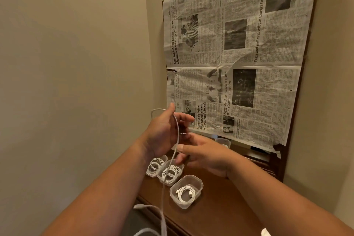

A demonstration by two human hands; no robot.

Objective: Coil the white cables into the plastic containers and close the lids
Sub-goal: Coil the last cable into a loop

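Note:
My left hand (162,130) is raised above the wooden table (214,214) and holds a white cable (177,136) that loops over its fingers. The cable runs down past the containers and off the table's front edge, with its plug end (138,206) dangling. My right hand (203,155) pinches the same cable just below the left hand. Three open clear plastic containers sit below: the left container (155,165) and the middle container (170,173) hold coiled white cables, and the near container (186,191) holds a smaller coil.
A fourth clear container (223,142) stands behind my right hand. Newspaper (239,59) covers a dark wooden board that leans against the wall at the back of the table. A beige wall closes in on the left.

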